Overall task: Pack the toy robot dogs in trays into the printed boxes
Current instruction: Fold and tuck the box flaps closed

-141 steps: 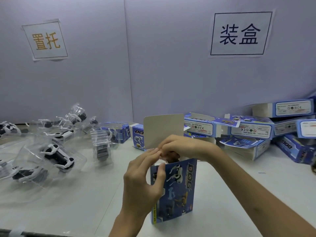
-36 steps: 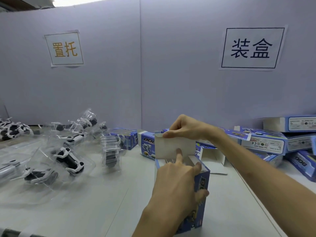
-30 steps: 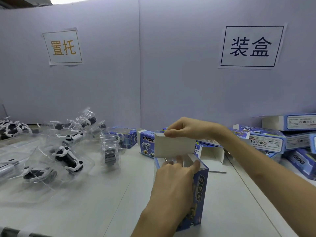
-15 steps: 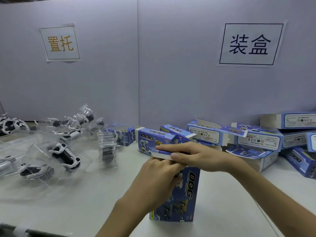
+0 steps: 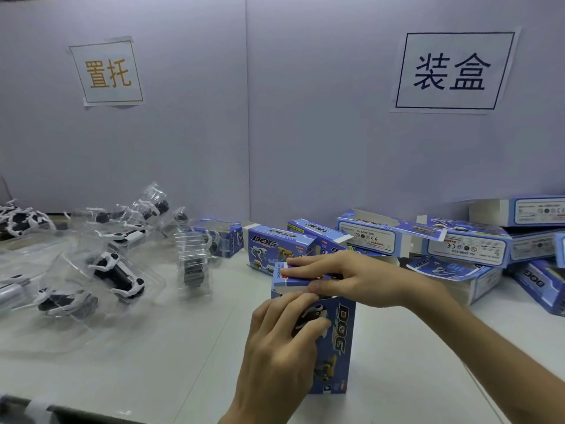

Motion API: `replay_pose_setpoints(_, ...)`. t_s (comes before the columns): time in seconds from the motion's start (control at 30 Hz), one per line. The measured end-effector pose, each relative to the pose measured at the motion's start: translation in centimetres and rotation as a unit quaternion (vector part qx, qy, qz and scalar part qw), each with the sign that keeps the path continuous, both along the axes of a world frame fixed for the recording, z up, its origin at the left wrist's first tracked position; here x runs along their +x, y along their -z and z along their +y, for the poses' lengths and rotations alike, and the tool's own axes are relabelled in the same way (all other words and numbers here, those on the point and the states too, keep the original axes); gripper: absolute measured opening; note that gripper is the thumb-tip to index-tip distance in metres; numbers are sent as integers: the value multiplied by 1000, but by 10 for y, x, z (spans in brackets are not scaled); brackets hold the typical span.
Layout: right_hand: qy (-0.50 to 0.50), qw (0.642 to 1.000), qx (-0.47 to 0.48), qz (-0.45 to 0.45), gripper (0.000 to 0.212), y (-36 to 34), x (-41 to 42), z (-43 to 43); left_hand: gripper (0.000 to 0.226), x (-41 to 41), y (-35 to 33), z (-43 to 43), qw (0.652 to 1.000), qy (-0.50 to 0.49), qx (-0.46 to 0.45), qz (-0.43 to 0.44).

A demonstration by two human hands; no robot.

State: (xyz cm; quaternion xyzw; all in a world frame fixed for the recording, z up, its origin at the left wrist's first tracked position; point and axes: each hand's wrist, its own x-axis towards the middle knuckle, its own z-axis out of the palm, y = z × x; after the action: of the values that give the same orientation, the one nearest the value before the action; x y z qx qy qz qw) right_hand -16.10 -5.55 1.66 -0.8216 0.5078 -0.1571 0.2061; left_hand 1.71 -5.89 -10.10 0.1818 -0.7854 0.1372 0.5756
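A blue printed DOG box (image 5: 334, 341) stands upright on the white table in front of me. My left hand (image 5: 275, 353) grips the box's near left side, fingers curled round its front. My right hand (image 5: 345, 278) lies over the box's top lid, fingers straight on the lid and thumb pinching its front edge. The lid is folded down, with a thin white strip of its tuck flap showing. A toy robot dog shows through the box's front window. Several more robot dogs in clear trays (image 5: 116, 273) lie at the left.
Several blue printed boxes (image 5: 464, 246) are piled at the back right, and one (image 5: 279, 250) lies just behind the held box. A stack of clear trays (image 5: 192, 260) stands mid-left. Loose black-and-white dogs (image 5: 21, 218) lie far left. A grey partition wall backs the table.
The lid stood upright a second ago; my right hand has folded it down onto the box top. My left hand has slid from the opening to the box's side.
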Motion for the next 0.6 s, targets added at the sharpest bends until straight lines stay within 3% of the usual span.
replay_pose_setpoints(0.07, 14, 1000, -6, 15, 37, 1, 2, -1, 31, 1, 1, -1, 1000, 0, 6, -10)
replay_pose_setpoints(0.2, 20, 1000, -12, 16, 41, 6, 7, 3, 25, 3, 10, -6, 997, 0, 15, -71)
replay_pose_setpoints(0.33, 31, 996, -11, 77, 49, 6, 9, 9, 54, -2, 15, -5, 985, -38, 26, -164)
replay_pose_setpoints(0.43, 27, 991, 4, 131, 51, 0, 15, 9, 43, -3, 10, 1, 987, -32, 34, -151)
replay_pose_setpoints(0.53, 24, 995, 47, 85, 54, -4, 20, 5, 37, 0, 11, 5, 987, -12, 53, -149)
replay_pose_setpoints(0.6, 28, 997, 71, -23, 50, -5, 14, 8, 40, 3, 11, 6, 986, -3, 72, -153)
